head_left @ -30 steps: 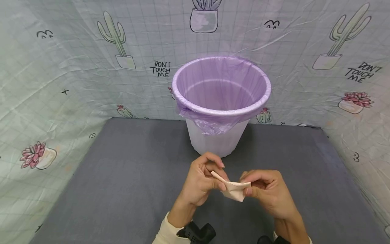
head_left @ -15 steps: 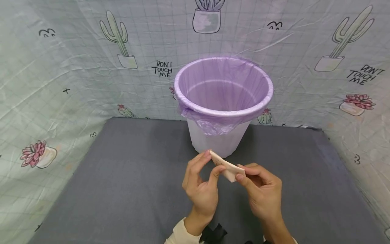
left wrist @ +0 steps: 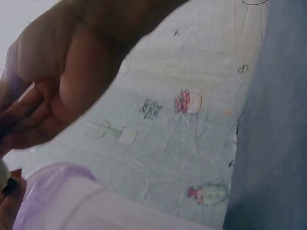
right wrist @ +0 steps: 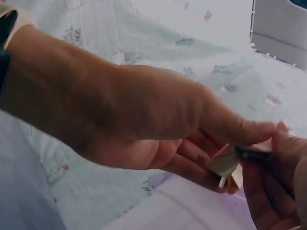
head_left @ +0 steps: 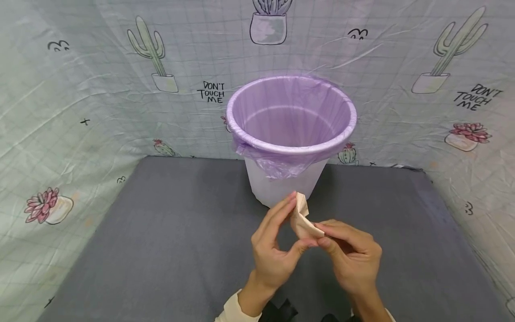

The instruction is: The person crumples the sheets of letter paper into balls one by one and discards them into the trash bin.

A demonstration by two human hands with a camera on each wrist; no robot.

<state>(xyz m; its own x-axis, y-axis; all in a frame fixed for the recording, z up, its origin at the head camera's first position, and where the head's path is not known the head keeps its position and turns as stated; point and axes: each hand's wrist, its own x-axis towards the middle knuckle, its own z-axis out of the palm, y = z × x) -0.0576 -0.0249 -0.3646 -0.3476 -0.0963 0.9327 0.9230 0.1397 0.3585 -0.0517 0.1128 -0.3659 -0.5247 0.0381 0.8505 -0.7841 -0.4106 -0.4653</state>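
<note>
A small folded piece of cream paper [head_left: 302, 225] is held up between both hands, in front of the bin, in the head view. My left hand [head_left: 270, 256] has its fingertips at the paper's upper end and its thumb at the lower edge. At the right end, my right hand [head_left: 356, 257] pinches it between thumb and fingers. The right wrist view shows part of the paper [right wrist: 224, 162] under the right thumb, with a dark strip beside it that I cannot identify. Fingers hide much of the paper in both wrist views.
A white bin [head_left: 277, 188] with a purple plastic liner [head_left: 281, 166] folded over its rim stands at the back, just beyond the hands. The grey tabletop [head_left: 173, 232] is enclosed by a cactus-print cloth [head_left: 193, 49] at the back and sides.
The paper has turned from roughly level to steep, its left end now raised. The left fingers have moved up along it, and the right hand keeps its pinch on the right end.
</note>
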